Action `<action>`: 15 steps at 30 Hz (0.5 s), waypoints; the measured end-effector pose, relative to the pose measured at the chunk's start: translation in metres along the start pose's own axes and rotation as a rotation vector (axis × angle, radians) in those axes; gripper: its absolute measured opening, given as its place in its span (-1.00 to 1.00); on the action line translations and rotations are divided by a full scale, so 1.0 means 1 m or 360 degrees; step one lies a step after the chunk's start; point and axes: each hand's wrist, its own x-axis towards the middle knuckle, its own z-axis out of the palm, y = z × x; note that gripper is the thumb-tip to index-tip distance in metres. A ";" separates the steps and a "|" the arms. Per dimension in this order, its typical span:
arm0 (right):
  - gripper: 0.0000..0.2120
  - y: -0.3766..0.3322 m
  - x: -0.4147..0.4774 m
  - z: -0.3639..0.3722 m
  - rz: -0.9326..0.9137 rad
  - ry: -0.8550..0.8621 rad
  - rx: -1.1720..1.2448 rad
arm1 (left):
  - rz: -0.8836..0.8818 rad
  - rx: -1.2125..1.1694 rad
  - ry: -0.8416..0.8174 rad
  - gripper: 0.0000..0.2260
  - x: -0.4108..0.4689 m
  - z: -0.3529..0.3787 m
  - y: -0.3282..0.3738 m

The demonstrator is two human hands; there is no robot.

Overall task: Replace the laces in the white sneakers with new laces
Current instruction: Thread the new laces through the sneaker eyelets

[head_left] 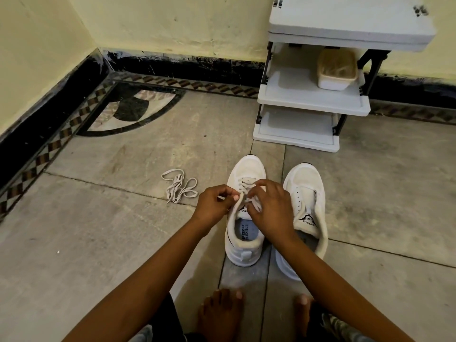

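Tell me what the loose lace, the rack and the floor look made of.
Loose lace: flat woven fabric, matte, limp coils.
Rack: likely plastic, smooth pale shelves, dark posts.
Floor: probably stone slabs, mottled grey, visible joints.

Ahead of me to the right, a white plastic rack (313, 102) stands on the grey stone floor (118, 233) against the pale yellow wall (172, 21), three tiers on black side posts. On its middle tier sits a white tub (336, 71) with a brownish see-through lid. A black skirting (187, 67) runs along the wall's foot. In the far left corner the floor carries a fan-shaped inlay (130, 109) inside a border of brown diamonds (50, 148).
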 end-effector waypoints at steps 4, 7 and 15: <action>-0.75 -0.004 0.004 0.004 -0.0073 -0.0123 -0.0256 | -0.0008 -0.0021 -0.0030 -0.95 0.002 0.002 -0.001; -0.79 -0.007 0.007 0.009 0.0102 -0.0094 0.0007 | -0.0030 -0.0095 -0.0024 -0.95 0.001 0.001 -0.002; -0.78 -0.012 0.001 0.025 0.0392 -0.0032 0.0464 | 0.0023 0.0048 0.0094 -0.94 0.002 0.005 -0.001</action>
